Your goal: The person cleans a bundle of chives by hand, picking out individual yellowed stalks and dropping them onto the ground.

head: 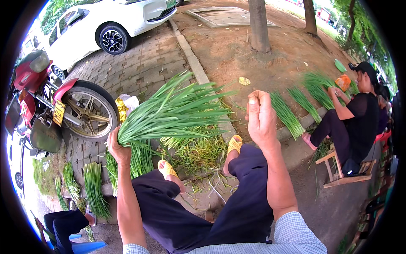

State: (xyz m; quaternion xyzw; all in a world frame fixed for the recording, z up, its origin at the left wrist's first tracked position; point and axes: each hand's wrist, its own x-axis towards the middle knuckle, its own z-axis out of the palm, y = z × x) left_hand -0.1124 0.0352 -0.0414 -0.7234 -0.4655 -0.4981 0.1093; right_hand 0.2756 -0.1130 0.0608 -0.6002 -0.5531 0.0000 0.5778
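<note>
My left hand (119, 147) grips a thick bunch of garlic chives (174, 111) near one end. The long green leaves fan out to the right, over the paving and the kerb. To the right of the leaf tips, my right hand (260, 117) is raised, thumb pressed to its curled fingers. Nothing can be seen in it. Below the held bunch, a heap of loose trimmings (199, 150) spreads between my feet in yellow slippers (234, 144). More chives (139, 158) lie beside that heap, under my left hand.
A motorcycle (85, 111) stands close on the left, a white car (114, 35) behind it. Chive bunches (287, 114) line the kerb (190, 54). At right, a person (358, 114) sits by a wooden stool (345, 171) handling chives; another person's legs (66, 222) show lower left.
</note>
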